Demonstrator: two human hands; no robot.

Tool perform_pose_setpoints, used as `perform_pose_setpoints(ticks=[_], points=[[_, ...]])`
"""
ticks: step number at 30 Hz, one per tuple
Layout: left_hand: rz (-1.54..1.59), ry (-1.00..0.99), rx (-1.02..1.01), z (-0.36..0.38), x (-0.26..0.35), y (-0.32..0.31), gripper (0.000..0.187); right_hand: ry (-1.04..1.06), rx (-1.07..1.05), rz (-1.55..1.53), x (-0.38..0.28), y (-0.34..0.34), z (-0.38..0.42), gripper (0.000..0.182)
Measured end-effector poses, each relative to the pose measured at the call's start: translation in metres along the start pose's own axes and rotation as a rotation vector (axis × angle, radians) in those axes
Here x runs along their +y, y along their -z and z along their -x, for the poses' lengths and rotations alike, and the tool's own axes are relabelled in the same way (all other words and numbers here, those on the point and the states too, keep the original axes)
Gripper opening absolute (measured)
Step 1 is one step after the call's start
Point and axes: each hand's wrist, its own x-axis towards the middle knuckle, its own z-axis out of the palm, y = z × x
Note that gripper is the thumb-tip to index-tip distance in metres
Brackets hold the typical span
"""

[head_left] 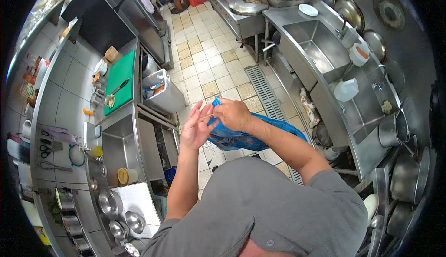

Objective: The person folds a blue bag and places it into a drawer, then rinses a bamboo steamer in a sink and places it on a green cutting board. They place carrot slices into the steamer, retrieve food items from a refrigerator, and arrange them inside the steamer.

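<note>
A blue plastic bag (227,138), bulky and see-through in places, hangs in front of my body. My right hand (233,115) is closed around its gathered neck, and a small blue tip (216,102) sticks up beside the fingers. To its left, my left hand (195,128) is raised with palm turned inward and fingers stretched apart. A thin tan strand (207,115), like a rubber band, spans the small gap between both hands. Whether it loops round the left fingers is hard to make out. The bag's contents cannot be told.
On the left counter, a knife (120,87) lies on a green cutting board (116,100), with a sink (121,141) nearer me. A grey bin (168,100) stands below. Steel sinks (316,48) line the right side. A drain grate (265,92) runs along the tiled floor.
</note>
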Motion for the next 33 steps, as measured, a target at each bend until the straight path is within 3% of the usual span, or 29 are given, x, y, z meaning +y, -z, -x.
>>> perform_pose_setpoints(ticks=[2,3,5,9,11,12,14,15,16,17,19,21,23,24,26,27,29,30,31,32,33], points=[[0.124,0.091,0.141,0.023,0.004,0.003,0.028,0.193,0.012,0.301,0.006,-0.010,0.008,0.010],[0.144,0.066,0.110,0.010,0.000,0.012,0.028,0.215,0.008,0.340,0.024,0.001,-0.004,0.010],[0.386,0.239,0.212,0.019,-0.004,0.045,0.018,0.348,0.136,0.322,0.039,-0.005,-0.005,0.008],[0.274,0.559,0.243,0.031,-0.053,0.073,0.025,0.567,0.068,0.384,0.036,-0.010,0.004,0.007],[0.106,0.255,0.138,0.033,-0.037,0.038,0.031,0.613,0.064,0.363,0.044,-0.018,0.013,0.007],[0.109,0.240,0.142,0.025,-0.030,0.046,0.031,0.567,0.051,0.363,0.049,-0.019,0.018,0.007],[0.235,-0.212,0.084,0.013,-0.024,0.064,0.038,0.464,0.036,0.279,0.040,-0.021,0.024,0.009],[0.239,-0.185,0.079,0.021,-0.027,0.053,0.038,0.445,0.008,0.191,0.029,-0.023,0.025,0.011],[0.507,-0.181,-0.058,0.027,-0.027,0.024,0.047,0.405,0.012,0.123,0.021,-0.024,0.022,0.014],[0.786,-0.118,-0.202,0.021,-0.028,-0.010,0.068,0.398,-0.022,0.084,0.016,-0.026,0.016,0.019],[0.641,0.114,-0.678,0.012,-0.015,-0.062,0.097,0.425,-0.035,0.067,0.011,-0.025,0.017,0.016],[0.485,0.058,-0.682,0.008,0.016,-0.076,0.101,0.421,-0.011,0.063,-0.004,-0.016,0.033,0.012],[0.513,-0.310,-0.549,-0.004,0.032,-0.102,0.090,0.424,0.065,0.048,-0.022,-0.008,0.043,0.011],[0.525,-0.278,-0.555,-0.014,0.036,-0.094,0.090,0.401,0.125,0.074,-0.031,-0.004,0.044,0.010],[-0.072,-0.522,-0.715,-0.030,0.047,-0.076,0.082,0.384,0.185,0.105,-0.043,0.011,0.046,0.010],[-0.076,-0.507,-0.700,-0.027,0.051,-0.070,0.082,0.389,0.225,0.058,-0.044,0.012,0.044,0.014],[-0.408,-0.774,-0.294,-0.022,0.060,-0.071,0.085,0.392,0.283,0.026,-0.046,0.027,0.046,0.018],[-0.657,-0.731,-0.272,-0.014,0.062,-0.090,0.092,0.409,0.274,0.034,-0.043,0.036,0.049,0.026],[-0.658,-0.730,-0.272,-0.008,0.053,-0.100,0.092,0.425,0.264,0.041,-0.041,0.044,0.050,0.036],[-1.001,-0.537,-0.316,-0.001,0.042,-0.108,0.079,0.425,0.263,0.038,-0.041,0.050,0.050,0.036],[-1.334,-0.319,-0.352,0.004,0.037,-0.111,0.066,0.348,0.284,-0.031,-0.043,0.056,0.050,0.048]])
